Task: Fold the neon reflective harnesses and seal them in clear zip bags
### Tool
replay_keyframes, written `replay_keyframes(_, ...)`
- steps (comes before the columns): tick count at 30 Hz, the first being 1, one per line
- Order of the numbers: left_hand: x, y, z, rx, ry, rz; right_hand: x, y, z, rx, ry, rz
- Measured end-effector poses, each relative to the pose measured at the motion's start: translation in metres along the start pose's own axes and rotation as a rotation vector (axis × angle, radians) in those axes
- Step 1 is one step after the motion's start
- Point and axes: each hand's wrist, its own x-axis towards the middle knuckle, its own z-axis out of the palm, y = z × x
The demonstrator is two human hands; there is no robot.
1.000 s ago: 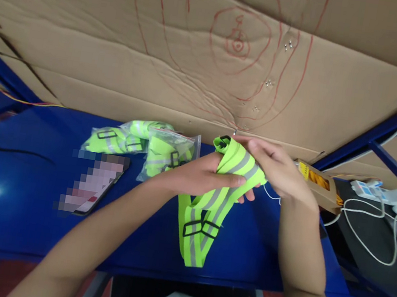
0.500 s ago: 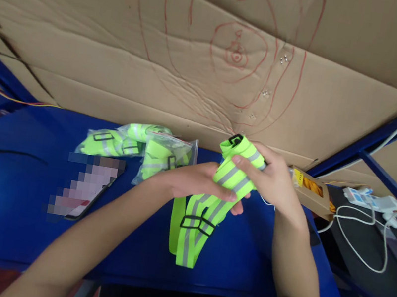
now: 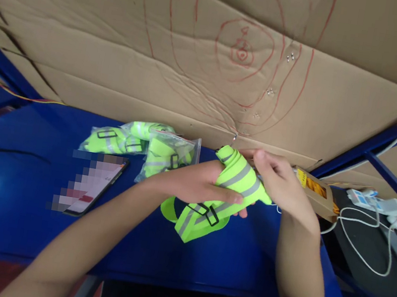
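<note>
While my left hand (image 3: 196,183) and right hand (image 3: 279,186) both clamp the rolled reflective strap (image 3: 240,180) above the blue table (image 3: 14,219), its dangling tail, seemingly loose, could unravel the roll.

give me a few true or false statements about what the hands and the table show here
1. Both hands grip the rolled neon yellow reflective strap. True: the left hand and right hand both hold it.
2. The strap's loose end lies inside a plastic bag. False: it hangs free above the blue table.
3. A phone lies on the table, on the left hand's side. True.
4. The bagged straps sit on top of the phone. False: they lie beyond it, near the cardboard.
5. A white cable lies on the right hand's side. True.
</note>
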Motion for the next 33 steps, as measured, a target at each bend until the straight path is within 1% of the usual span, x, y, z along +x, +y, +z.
replay_keyframes(1, 0.002, -0.004, 0.001, 0.012, 0.041, 0.015, -0.002, -0.002, 0.0, -0.063, -0.035, -0.032)
replay_keyframes(3, 0.007, -0.013, 0.003, -0.048, 0.112, 0.003, -0.005, -0.005, 0.001, -0.181, -0.026, -0.077)
replay_keyframes(5, 0.011, -0.019, 0.007, -0.226, 0.122, -0.053, -0.004, -0.004, 0.003, -0.232, 0.071, -0.069)
replay_keyframes(7, 0.014, -0.02, 0.011, -0.403, 0.097, -0.087, -0.001, -0.002, 0.004, -0.216, 0.156, -0.041)
replay_keyframes(8, 0.015, -0.02, 0.012, -0.445, 0.088, -0.088, 0.0, -0.001, 0.005, -0.2, 0.182, -0.037)
replay_keyframes(11, 0.014, -0.015, 0.012, -0.432, 0.064, -0.069, 0.004, 0.002, 0.008, -0.17, 0.249, -0.067)
replay_keyframes(13, 0.012, -0.015, 0.01, -0.419, 0.052, -0.088, 0.005, 0.003, 0.01, -0.17, 0.308, -0.1)
replay_keyframes(16, 0.012, -0.022, 0.005, -0.406, 0.051, -0.143, 0.004, 0.003, 0.008, -0.161, 0.435, -0.102)
replay_keyframes(18, 0.013, -0.027, 0.003, -0.331, 0.033, -0.158, 0.003, 0.004, 0.002, -0.122, 0.489, -0.07)
replay_keyframes(19, 0.013, -0.029, 0.003, -0.269, 0.023, -0.153, 0.002, 0.005, -0.001, -0.09, 0.483, -0.049)
replay_keyframes(20, 0.014, -0.029, 0.002, -0.195, 0.018, -0.143, 0.002, 0.007, -0.005, -0.051, 0.446, -0.024)
replay_keyframes(22, 0.015, -0.029, 0.001, -0.06, 0.03, -0.107, 0.003, 0.012, -0.011, 0.043, 0.309, 0.043)
replay_keyframes(24, 0.015, -0.027, 0.0, -0.005, 0.061, -0.074, 0.008, 0.021, -0.012, 0.13, 0.166, 0.127)
replay_keyframes(25, 0.015, -0.026, 0.0, -0.006, 0.083, -0.063, 0.011, 0.026, -0.011, 0.152, 0.119, 0.158)
replay_keyframes(26, 0.015, -0.025, 0.0, -0.014, 0.105, -0.057, 0.014, 0.03, -0.009, 0.149, 0.101, 0.17)
replay_keyframes(27, 0.015, -0.025, -0.001, -0.023, 0.122, -0.052, 0.017, 0.034, -0.007, 0.119, 0.119, 0.162)
replay_keyframes(30, 0.015, -0.025, -0.003, -0.034, 0.136, -0.039, 0.023, 0.039, -0.003, -0.028, 0.226, 0.071)
replay_keyframes(31, 0.014, -0.025, -0.004, -0.035, 0.125, -0.038, 0.022, 0.037, -0.003, -0.072, 0.22, 0.041)
replay_keyframes(32, 0.013, -0.024, -0.005, -0.034, 0.109, -0.04, 0.021, 0.034, -0.003, -0.107, 0.176, 0.015)
replay_keyframes(33, 0.012, -0.023, -0.005, -0.026, 0.085, -0.045, 0.019, 0.03, -0.004, -0.133, 0.09, -0.009)
